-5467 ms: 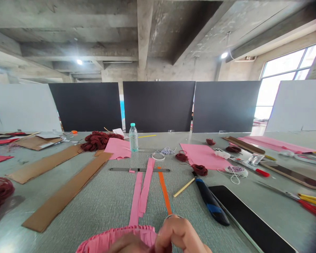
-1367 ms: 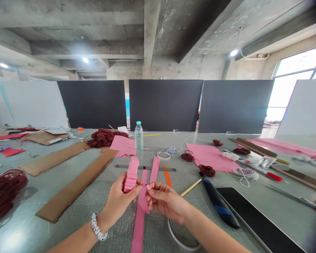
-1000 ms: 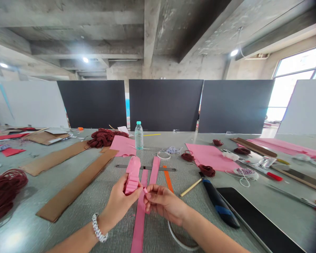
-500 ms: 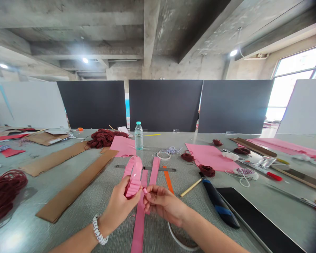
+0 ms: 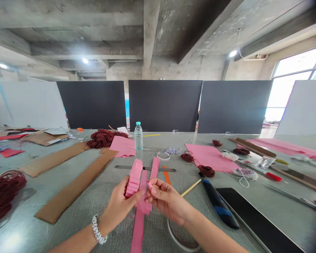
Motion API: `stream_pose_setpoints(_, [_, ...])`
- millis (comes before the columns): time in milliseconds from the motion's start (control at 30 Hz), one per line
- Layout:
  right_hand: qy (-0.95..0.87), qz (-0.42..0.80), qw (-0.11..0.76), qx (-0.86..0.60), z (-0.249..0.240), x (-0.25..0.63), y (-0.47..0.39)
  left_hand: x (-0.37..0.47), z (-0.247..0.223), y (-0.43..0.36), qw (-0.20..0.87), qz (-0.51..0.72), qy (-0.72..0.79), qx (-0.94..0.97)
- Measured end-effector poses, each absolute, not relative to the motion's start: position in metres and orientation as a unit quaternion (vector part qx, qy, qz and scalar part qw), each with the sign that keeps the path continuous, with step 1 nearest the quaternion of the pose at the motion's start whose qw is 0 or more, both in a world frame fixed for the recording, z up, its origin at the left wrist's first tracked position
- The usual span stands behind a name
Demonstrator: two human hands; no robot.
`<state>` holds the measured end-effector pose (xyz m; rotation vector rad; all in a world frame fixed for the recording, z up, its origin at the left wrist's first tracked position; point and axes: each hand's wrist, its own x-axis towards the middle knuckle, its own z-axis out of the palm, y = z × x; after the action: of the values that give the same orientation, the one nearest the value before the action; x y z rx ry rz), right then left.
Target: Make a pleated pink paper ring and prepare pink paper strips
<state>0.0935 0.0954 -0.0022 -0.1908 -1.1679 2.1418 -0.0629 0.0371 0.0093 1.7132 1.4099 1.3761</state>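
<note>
Near the middle of the view, my left hand grips a pink folded strip whose ridged loop rises above the fingers. Just to its right, my right hand pinches a small pink roll between thumb and forefinger. A small gap separates the two hands. Under them a long pink strip runs toward the front edge, and a shorter pink strip lies beyond the right fingers. A flat metal ruler lies crosswise behind the hands.
A water bottle stands behind. Cardboard strips and dark red yarn lie left. On the right are a pink sheet, a blue-and-black tool, a black tablet-like slab and a red-handled tool.
My right hand has moved slightly right and up, away from my left hand, with the small roll. The pink loop in my left hand looks narrower and more closed.
</note>
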Motion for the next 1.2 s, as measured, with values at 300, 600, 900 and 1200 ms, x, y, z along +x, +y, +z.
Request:
stream_pose_setpoints(300, [-0.445, 0.808, 0.375, -0.094, 0.008, 0.097, 0.092, -0.062, 0.006, 0.032, 0.252, 0.485, 0.486, 0.682])
stream_pose_setpoints(600, [-0.63, 0.599, 0.465, -0.168, 0.008, 0.095, 0.091, -0.057, 0.004, 0.032, 0.174, 0.424, 0.523, 0.718])
stream_pose_setpoints(900, [-0.697, 0.49, 0.497, -0.165, 0.005, 0.095, 0.091, -0.057, 0.005, 0.031, 0.163, 0.415, 0.508, 0.737])
stream_pose_setpoints(1200, [-0.705, 0.478, 0.495, -0.171, 0.006, 0.093, 0.089, -0.057, 0.004, 0.031, 0.143, 0.404, 0.511, 0.745])
